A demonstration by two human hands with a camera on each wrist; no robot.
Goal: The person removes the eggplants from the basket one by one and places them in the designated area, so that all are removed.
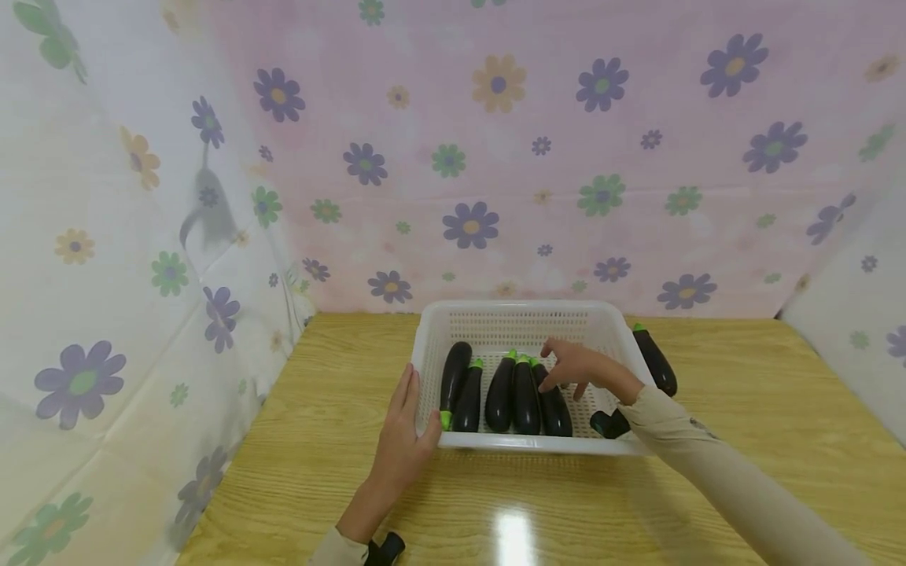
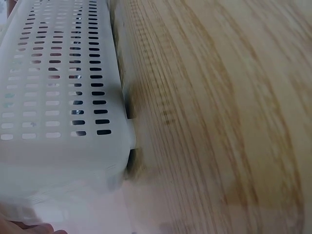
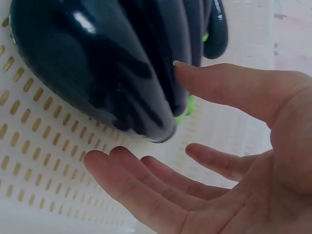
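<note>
A white slotted plastic basket (image 1: 510,444) stands on the wooden table with several dark eggplants (image 1: 526,401) side by side in its left and middle part. Most have their green stem ends toward the back; the leftmost eggplant (image 1: 455,373) has its green end toward the front. My left hand (image 1: 403,432) rests along the basket's left side near the front corner, fingers straight and thumb at the rim. Over the middle of the basket, my right hand (image 1: 576,365) has its fingers spread, thumb beside the rightmost eggplant in the row (image 3: 92,73), nothing in its grasp.
One more eggplant (image 1: 654,362) lies on the table against the basket's right outer side. A dark object (image 1: 609,424) shows below the right sleeve, over the basket's front right corner. Flowered cloth (image 1: 495,157) hangs behind the table and at both sides.
</note>
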